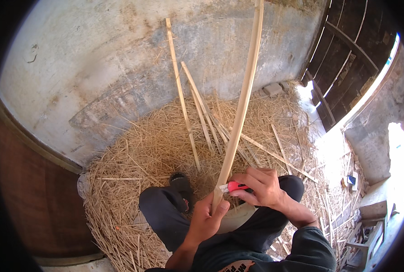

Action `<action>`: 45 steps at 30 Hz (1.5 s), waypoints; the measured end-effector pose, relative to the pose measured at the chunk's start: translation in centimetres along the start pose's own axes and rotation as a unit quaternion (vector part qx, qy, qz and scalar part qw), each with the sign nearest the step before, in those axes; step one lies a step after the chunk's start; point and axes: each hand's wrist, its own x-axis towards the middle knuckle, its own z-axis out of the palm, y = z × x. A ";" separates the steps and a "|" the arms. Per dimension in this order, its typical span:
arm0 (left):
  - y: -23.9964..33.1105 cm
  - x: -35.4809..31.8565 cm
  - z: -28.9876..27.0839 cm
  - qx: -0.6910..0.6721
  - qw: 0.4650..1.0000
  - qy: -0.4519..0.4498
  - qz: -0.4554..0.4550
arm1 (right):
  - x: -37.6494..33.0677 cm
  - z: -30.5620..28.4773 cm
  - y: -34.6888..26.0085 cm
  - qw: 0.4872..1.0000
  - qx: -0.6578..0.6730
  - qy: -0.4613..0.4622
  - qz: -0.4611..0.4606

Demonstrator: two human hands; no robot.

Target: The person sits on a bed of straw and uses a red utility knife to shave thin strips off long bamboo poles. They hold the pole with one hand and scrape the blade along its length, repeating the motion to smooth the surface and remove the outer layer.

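A long pale bamboo strip [241, 106] rises from between my knees toward the top of the view. Its near end is gripped by my left hand [206, 218], fingers wrapped around it and thumb along its side. My right hand [264, 189] is closed on a red utility knife [236, 186]. The knife's blade touches the strip just above my left hand. Part of the knife's handle is hidden under my right fingers.
Straw and shavings [120, 181] cover the floor around my legs. Several bamboo strips [180, 86] lean on the stained wall [120, 68] or lie across the straw. A brown wooden panel [38, 190] stands at left, a dark plank door [347, 54] at right. A wooden stool [369, 240] sits lower right.
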 end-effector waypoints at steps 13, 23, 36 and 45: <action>0.4 0.4 -0.4 0.133 0.990 0.020 0.045 | -0.1 0.6 0.1 0.999 -0.032 -0.002 0.008; 0.2 -0.6 -0.4 0.186 0.981 0.034 0.032 | 0.4 0.0 0.6 0.997 -0.073 -0.005 0.010; 0.1 -1.0 -1.4 0.216 0.976 0.026 0.019 | 0.7 0.2 1.1 0.996 -0.085 0.014 0.012; -0.5 -2.3 -0.9 0.187 0.982 0.022 -0.009 | 1.6 -1.6 3.2 0.992 -0.097 0.045 0.060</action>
